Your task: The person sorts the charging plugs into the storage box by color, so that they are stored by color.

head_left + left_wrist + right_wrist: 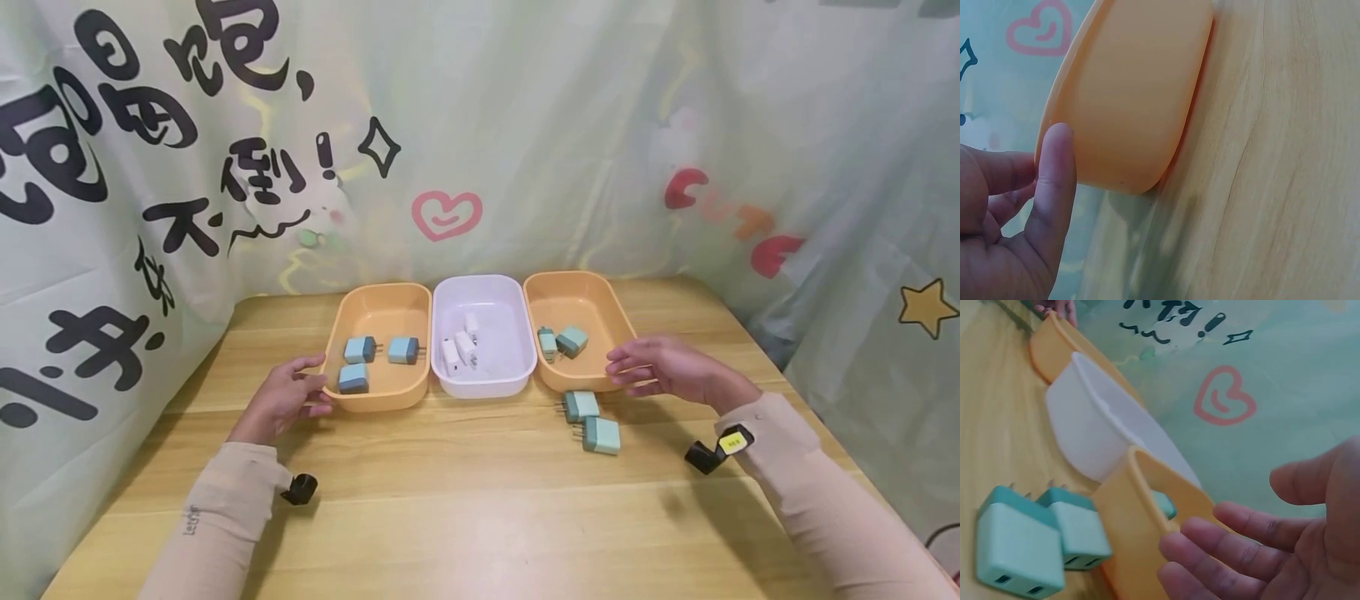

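My left hand [288, 392] touches the front-left corner of the left orange tray [378, 402]; in the left wrist view its thumb [1055, 187] lies along the outer wall. My right hand [663, 368] is at the right orange tray [581, 280], its fingers extended by the front-right edge. Whether those fingertips touch the rim is hard to tell. Three blue USB wall chargers [354, 378] lie in the left tray. Two green chargers [572, 341] lie in the right tray. Two more green chargers [602, 435] lie on the table in front of it.
A white tray [484, 388] stands between the orange ones, holding several small white chargers [451, 357]. All three trays form a row on the wooden table [465, 517]. Behind them hangs a printed curtain [540, 150], which also runs along both sides.
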`<state>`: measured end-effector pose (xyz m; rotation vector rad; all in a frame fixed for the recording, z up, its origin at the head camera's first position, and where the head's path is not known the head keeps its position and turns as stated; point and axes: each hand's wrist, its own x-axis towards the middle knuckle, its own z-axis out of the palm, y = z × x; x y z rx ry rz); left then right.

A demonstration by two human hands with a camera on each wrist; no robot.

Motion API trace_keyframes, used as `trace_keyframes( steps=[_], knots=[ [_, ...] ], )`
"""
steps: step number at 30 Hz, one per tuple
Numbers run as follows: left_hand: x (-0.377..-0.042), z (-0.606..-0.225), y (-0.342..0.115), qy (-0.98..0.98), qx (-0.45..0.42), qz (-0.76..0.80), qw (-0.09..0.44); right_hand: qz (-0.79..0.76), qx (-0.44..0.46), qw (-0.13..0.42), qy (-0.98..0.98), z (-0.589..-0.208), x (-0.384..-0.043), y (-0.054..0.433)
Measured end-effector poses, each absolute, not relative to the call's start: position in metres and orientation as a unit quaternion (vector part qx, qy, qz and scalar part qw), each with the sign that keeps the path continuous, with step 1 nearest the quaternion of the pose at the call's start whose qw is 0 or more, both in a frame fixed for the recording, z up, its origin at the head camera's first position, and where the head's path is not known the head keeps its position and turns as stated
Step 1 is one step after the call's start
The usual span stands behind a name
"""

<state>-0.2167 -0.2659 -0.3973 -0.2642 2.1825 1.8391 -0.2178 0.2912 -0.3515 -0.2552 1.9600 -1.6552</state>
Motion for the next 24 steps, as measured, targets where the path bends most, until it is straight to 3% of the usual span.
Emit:
trace_keyframes(
  steps=[24],
  knots=[
    [-0.216,-0.397,-0.265,0.754,-0.103,0.633,0.138,-0.56,-0.053,0.328,0.759,-0.391,-0.199,0.278]
  ],
)
